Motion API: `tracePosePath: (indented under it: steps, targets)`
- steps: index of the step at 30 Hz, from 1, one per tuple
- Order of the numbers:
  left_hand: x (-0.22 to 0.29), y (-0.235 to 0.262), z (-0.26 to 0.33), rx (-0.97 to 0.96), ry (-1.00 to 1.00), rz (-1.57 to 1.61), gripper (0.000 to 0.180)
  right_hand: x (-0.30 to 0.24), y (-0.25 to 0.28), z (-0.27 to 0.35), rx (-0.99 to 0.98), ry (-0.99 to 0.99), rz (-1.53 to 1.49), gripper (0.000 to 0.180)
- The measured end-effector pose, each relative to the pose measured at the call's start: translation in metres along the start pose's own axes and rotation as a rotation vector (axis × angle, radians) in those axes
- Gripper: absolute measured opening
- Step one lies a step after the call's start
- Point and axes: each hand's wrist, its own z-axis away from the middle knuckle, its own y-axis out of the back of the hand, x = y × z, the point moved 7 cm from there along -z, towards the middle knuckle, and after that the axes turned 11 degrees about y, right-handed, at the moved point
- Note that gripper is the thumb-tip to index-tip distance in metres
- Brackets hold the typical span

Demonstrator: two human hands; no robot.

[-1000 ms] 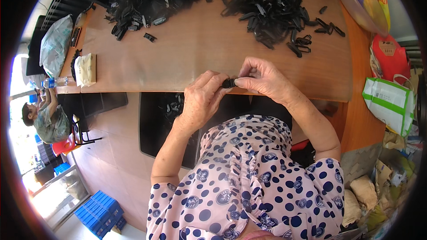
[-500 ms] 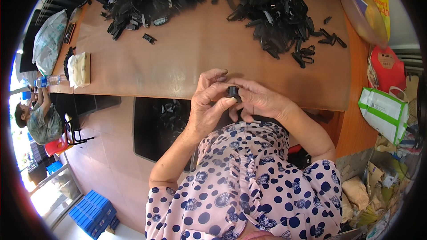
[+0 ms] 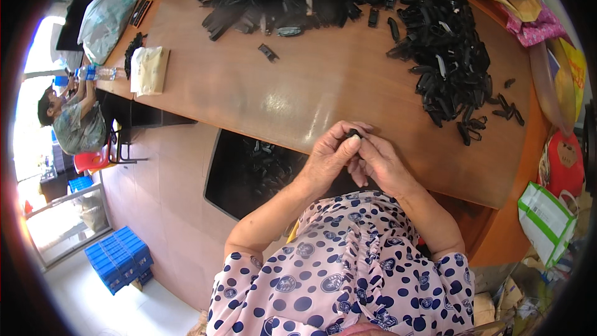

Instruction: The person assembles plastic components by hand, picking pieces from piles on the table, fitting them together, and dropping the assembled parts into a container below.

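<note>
My hands now draw together and hide more of the small black plastic piece point(image 3: 353, 132) than half a second ago, suggesting closer two-handed work. My left hand point(image 3: 329, 155) pinches it under the thumb; my right hand point(image 3: 384, 163) curls alongside, its grip too hidden to tell. The glossy black plastic heap point(image 3: 444, 56) lies between one and two o'clock.

We've drawn our left hand point(image 3: 329, 154) and right hand point(image 3: 384, 163) closer together at the desk's point(image 3: 230, 81) edge. They now hide more of the black piece point(image 3: 352, 132).
</note>
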Motion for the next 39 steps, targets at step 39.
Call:
tracePosePath:
  steps: [39]
  targets:
    - [0.054, -0.068, 0.017, 0.193, -0.677, -1.459, 0.023, -0.073, 0.072, 0.089, 0.283, 0.493, 0.145, 0.019]
